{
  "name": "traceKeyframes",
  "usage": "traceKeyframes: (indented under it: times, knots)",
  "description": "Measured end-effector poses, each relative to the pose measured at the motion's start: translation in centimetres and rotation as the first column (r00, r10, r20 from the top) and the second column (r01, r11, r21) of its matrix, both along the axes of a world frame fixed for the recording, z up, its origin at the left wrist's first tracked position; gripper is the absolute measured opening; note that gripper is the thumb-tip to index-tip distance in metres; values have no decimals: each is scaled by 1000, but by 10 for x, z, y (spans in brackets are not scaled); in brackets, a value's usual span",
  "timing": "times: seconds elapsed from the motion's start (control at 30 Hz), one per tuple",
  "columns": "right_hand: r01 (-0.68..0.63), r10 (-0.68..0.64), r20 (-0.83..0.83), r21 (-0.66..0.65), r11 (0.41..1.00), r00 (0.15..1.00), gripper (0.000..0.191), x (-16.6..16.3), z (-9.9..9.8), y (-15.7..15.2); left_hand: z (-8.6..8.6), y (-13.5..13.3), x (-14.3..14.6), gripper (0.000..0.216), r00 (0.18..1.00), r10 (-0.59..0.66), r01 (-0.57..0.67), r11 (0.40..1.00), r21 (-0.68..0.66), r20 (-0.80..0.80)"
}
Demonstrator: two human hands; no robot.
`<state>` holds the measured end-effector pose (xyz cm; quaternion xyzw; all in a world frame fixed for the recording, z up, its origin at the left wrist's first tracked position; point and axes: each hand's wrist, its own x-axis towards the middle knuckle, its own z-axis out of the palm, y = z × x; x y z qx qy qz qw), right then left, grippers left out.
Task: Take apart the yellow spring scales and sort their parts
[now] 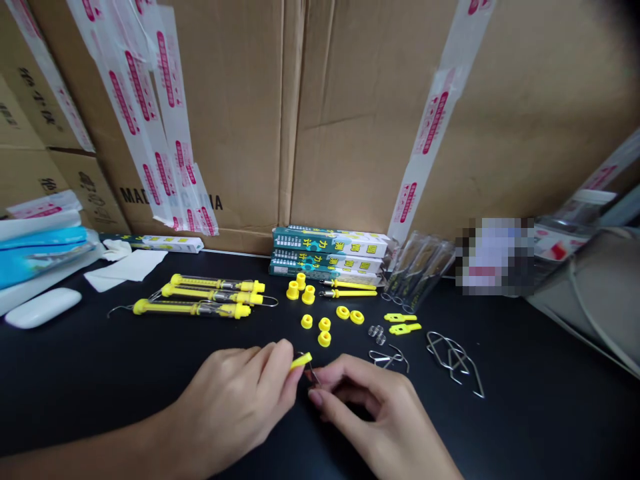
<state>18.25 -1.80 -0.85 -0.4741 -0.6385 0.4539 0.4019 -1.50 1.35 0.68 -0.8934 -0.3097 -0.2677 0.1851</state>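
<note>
My left hand (240,393) pinches a small yellow plastic piece (301,361) between thumb and fingers, low over the black table (550,413). My right hand (370,407) is closed beside it, fingertips on a thin wire hook (313,373) that meets the yellow piece. Just beyond lie several yellow caps (324,325), two yellow flat tabs (404,323), small springs (377,333) and loose wire hooks (453,357). Three assembled yellow spring scales (210,297) lie to the left.
Boxed scales (330,257) are stacked against large cardboard cartons (300,113) at the back. Clear tubes (417,270) lean beside them. A white mouse (43,307), tissue (127,267) and blue packets (40,250) sit at the left. A grey container (595,293) is at the right.
</note>
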Motion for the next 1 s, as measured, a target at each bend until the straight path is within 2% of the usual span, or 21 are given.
traceKeyframes:
  times: [0.1,0.17,0.23,0.3,0.37,0.43,0.5,0.57,0.7,0.83,0.9,1.0]
  knots:
    - [34,-32,-35,45,998,999,6,1,-2,2,2,1,-3,25,997,-46,61,959,-275,59]
    - [55,-52,-32,103,993,998,9,2,-2,2,3,2,-6,22,992,-87,120,878,-463,92]
    - [49,-55,18,221,974,998,11,4,1,0,5,3,-7,22,987,-101,157,784,-601,126]
    - [8,-48,91,397,918,995,11,7,7,-1,7,4,-8,23,982,-81,176,712,-680,170]
    - [-39,-59,157,556,830,986,13,12,14,0,9,4,-7,23,974,-56,200,667,-718,219]
    - [-64,-98,217,634,771,971,16,19,23,3,10,4,-7,22,968,-29,212,632,-745,251]
    - [-74,-153,304,623,779,940,18,29,29,9,11,3,-7,21,960,25,211,590,-779,279]
    - [-74,-206,428,552,830,880,21,40,34,16,13,3,-7,22,942,95,216,560,-800,322]
    - [-34,-260,659,399,916,706,26,63,33,28,16,7,-7,27,908,163,251,525,-813,386]
    - [-13,-263,758,336,942,597,27,86,25,33,18,13,-6,24,910,142,259,537,-803,389]
    - [-7,-302,751,379,926,587,35,93,24,34,17,14,-6,23,914,122,255,566,-784,386]
    - [-27,-300,689,421,907,659,48,89,27,31,12,13,-5,24,927,62,255,616,-745,369]
